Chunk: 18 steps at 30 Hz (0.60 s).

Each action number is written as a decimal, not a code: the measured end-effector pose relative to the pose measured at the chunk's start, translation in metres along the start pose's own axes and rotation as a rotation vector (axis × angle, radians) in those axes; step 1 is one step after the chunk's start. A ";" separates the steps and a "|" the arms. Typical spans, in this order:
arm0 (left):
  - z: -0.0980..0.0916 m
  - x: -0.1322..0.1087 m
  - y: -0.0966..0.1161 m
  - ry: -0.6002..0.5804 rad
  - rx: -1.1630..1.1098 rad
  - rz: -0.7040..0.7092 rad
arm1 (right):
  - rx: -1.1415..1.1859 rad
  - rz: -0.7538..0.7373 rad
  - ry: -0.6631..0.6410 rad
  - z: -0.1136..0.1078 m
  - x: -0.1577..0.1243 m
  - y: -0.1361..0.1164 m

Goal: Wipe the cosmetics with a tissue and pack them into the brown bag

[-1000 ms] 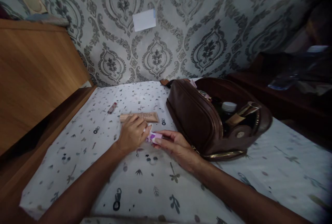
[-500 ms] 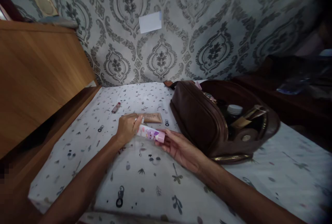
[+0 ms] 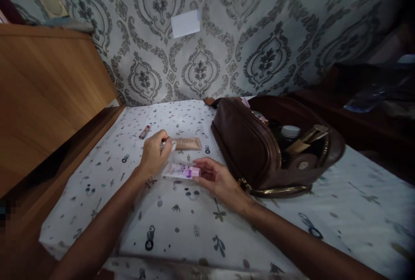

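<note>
The right hand (image 3: 218, 179) is pinching the capped end of a pink tube (image 3: 180, 171) between thumb and fingertips, fingers half closed around it. The pink tube is lying nearly flat just above the bed (image 3: 181, 236), in front of the person. The left hand (image 3: 153, 154) is hovering just beside the tube's far end with its fingers curled in; whether it is gripping anything cannot be told. Just behind it, a tan tube (image 3: 188, 143) is lying on the sheet, and a lipstick (image 3: 144, 131) is resting farther left. To the right, an open brown bag (image 3: 249, 150) is crowding close to the right hand, holding a white-capped bottle (image 3: 289, 132) and a gold tube (image 3: 308, 139). A wooden board (image 3: 48, 94) is bordering the bed on the left.
</note>
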State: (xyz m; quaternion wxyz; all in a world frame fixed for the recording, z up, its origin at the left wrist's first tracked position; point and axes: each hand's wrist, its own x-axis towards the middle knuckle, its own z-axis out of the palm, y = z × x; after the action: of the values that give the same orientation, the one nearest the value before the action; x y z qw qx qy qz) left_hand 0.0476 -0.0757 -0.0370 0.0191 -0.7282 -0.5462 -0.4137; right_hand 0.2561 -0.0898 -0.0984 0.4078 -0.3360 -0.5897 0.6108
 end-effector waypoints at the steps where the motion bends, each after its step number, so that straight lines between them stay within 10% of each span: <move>1: 0.001 -0.004 0.007 -0.016 -0.007 0.016 | -0.042 -0.016 0.001 0.000 0.000 0.001; 10: 0.040 -0.050 0.033 -0.280 0.113 0.357 | -0.342 -0.113 -0.011 -0.002 -0.002 -0.002; 18: -0.008 -0.071 -0.019 -0.380 0.166 0.240 | -0.410 -0.109 -0.002 -0.002 -0.003 -0.001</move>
State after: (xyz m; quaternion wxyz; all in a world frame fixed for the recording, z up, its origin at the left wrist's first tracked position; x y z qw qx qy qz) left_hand 0.0231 -0.1269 -0.0842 0.0247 -0.8485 -0.4818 -0.2176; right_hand 0.2592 -0.0917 -0.0975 0.3627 -0.3790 -0.7192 0.4556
